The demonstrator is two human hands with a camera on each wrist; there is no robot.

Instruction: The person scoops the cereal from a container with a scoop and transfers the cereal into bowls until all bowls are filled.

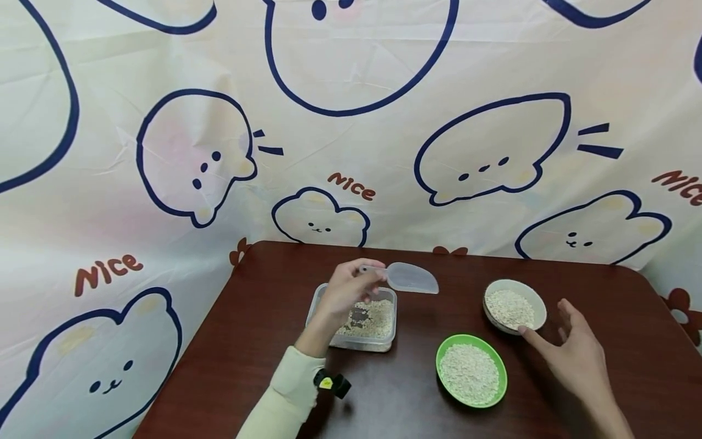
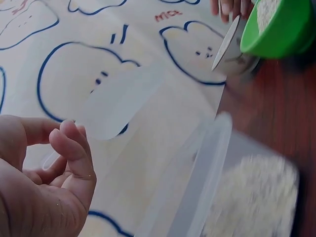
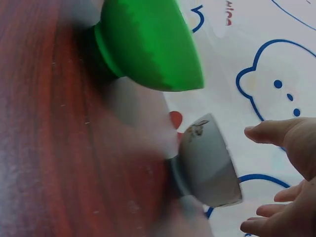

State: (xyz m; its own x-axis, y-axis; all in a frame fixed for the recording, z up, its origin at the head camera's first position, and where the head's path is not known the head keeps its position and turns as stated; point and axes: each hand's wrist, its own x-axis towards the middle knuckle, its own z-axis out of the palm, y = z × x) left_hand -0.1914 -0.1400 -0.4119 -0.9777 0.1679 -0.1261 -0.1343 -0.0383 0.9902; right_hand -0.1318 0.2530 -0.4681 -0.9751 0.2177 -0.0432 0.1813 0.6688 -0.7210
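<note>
My left hand pinches the handle of a translucent plastic scoop, raised above a clear plastic box of oat flakes. In the left wrist view, the scoop has no flakes visible on it. Beside a white bowl, my right hand hovers with fingers spread and thumb near the rim. That bowl holds oat flakes. A green bowl, also filled with flakes, stands nearer me. From the right wrist, a gap shows between the right hand and the white bowl.
Everything stands on a dark reddish-brown table. A pale cloth with blue cartoon outlines hangs behind it and on the left side. The green bowl stands between the box and my right forearm.
</note>
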